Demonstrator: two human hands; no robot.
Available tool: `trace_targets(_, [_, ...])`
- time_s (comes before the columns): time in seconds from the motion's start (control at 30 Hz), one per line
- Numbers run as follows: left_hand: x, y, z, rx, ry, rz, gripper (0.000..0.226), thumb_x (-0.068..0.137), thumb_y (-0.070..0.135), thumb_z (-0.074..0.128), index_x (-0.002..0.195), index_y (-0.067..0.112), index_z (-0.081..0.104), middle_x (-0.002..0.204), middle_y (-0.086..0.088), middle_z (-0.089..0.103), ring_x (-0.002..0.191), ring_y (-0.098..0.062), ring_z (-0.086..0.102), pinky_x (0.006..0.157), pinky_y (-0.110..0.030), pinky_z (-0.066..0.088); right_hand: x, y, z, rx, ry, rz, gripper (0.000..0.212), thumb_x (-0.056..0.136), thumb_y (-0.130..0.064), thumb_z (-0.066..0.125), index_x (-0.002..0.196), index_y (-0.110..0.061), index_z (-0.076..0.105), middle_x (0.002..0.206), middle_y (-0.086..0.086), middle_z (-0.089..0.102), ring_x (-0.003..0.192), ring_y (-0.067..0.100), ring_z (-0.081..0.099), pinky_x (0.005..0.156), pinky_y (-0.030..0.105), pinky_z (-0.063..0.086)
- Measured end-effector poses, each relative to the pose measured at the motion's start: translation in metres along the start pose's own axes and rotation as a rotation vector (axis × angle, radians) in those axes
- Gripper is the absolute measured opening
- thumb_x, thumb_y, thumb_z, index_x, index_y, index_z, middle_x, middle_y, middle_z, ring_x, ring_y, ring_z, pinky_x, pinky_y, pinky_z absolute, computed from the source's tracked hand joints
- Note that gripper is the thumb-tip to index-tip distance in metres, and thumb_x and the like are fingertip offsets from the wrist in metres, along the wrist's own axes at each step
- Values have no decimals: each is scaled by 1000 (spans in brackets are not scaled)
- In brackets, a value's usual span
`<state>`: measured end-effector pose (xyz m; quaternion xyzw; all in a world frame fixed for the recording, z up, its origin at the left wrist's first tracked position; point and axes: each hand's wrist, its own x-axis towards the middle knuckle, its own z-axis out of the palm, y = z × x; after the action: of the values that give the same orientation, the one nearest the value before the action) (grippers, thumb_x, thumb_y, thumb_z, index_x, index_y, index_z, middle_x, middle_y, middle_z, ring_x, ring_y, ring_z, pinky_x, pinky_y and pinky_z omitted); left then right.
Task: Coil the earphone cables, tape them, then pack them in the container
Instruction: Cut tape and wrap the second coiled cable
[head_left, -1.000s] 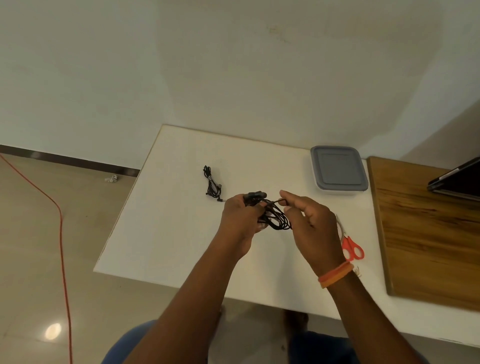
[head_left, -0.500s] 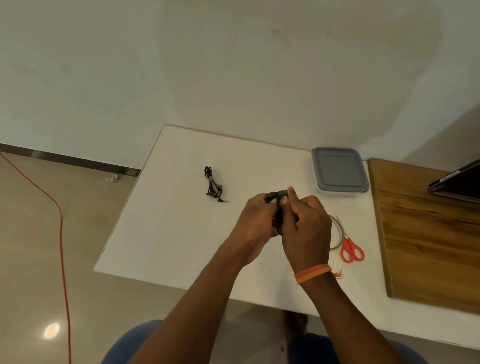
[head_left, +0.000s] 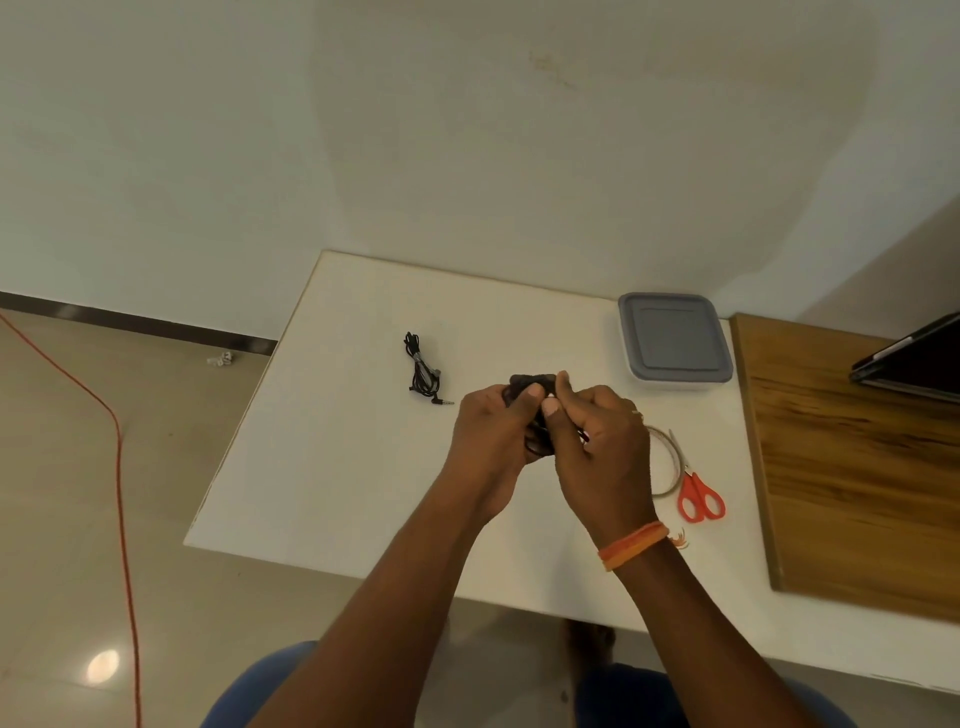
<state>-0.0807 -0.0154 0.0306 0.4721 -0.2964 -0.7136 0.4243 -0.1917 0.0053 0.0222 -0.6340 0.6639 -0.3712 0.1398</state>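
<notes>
Above the middle of the white table (head_left: 332, 467), my left hand (head_left: 493, 431) and my right hand (head_left: 602, 441) meet, both gripping a black coiled earphone cable (head_left: 530, 382). Most of that coil is hidden between my fingers; only its top loop shows. A second black earphone (head_left: 423, 371) lies bundled on the table to the left, its plug pointing right. The container (head_left: 675, 340) with a grey lid stands shut at the table's back right. A tape roll (head_left: 670, 462) lies just right of my right hand.
Red-handled scissors (head_left: 701, 499) lie beside the tape roll. A wooden board (head_left: 857, 457) covers the table's right side, with a dark tablet-like device (head_left: 914, 364) at its far end. An orange cord (head_left: 119, 467) runs across the floor on the left.
My right hand moved left from pulling a cable strand and closed against my left hand. The loose loops that hung out between the hands are now tucked inside my fingers.
</notes>
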Motion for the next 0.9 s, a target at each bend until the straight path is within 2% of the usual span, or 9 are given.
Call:
trace_targets(0.07, [1,1,-2,-43,65,-27,21,102,11,48,103,3,68,91,-18,71,82,-26,69,68,-31,57,-4,1,-2,-52,-77,-81,49,95,-47,45,118,-10,68,91,5,66,81,17,57,67,17,45])
trace_targets(0.2, [3,3,-3,-44,104,-59,24,103,14,48,106,-2,66,91,-16,72,82,-31,69,71,-39,57,-8,7,-10,-156,-216,-232,65,92,-59,39,124,-7,63,100,9,64,83,22,62,69,33,58])
trace_targets(0.33, [1,5,-3,3,123,-91,27,103,19,49,103,-2,66,76,-11,68,58,-19,67,56,-30,56,-7,7,-15,-236,-279,-310,73,84,-63,37,123,-7,63,102,8,66,82,22,64,69,34,59])
trace_targets(0.4, [2,4,-4,30,145,-109,27,102,20,50,103,-2,67,79,-13,69,65,-22,68,64,-33,60,-9,4,-14,-270,-267,-343,70,83,-60,42,120,-5,65,100,9,68,80,23,65,66,34,59])
trace_targets(0.53, [5,2,-4,-3,144,-130,28,104,20,47,110,-1,65,98,-20,70,85,-27,67,74,-35,58,-11,1,-10,-268,-162,-354,37,88,-31,65,111,-2,70,88,12,71,70,22,67,62,30,59])
trace_targets(0.67, [5,3,-3,-83,111,-124,26,106,17,41,115,2,60,103,-19,72,97,-29,71,90,-45,56,-8,-2,-15,113,-125,-36,14,91,-21,62,92,-19,76,77,-2,71,67,10,64,66,9,48])
trace_targets(0.73, [5,4,-5,-94,109,-118,26,106,18,40,115,4,59,108,-21,71,102,-31,70,93,-47,55,-7,-3,-20,455,-187,275,16,89,-13,66,90,-27,75,80,-8,73,75,12,69,67,21,57])
trace_targets(0.8, [6,6,-6,-127,103,-109,25,106,17,40,113,4,59,111,-22,70,104,-32,69,92,-46,55,-6,-6,-26,735,-220,496,25,86,-2,66,102,-20,74,91,-3,76,85,18,72,69,34,61])
trace_targets(0.9, [5,9,-6,-134,83,-89,25,106,16,39,113,4,60,110,-20,71,102,-30,70,92,-45,55,-4,-8,-31,845,-228,560,28,84,4,65,109,-8,72,99,6,76,90,22,72,69,39,61])
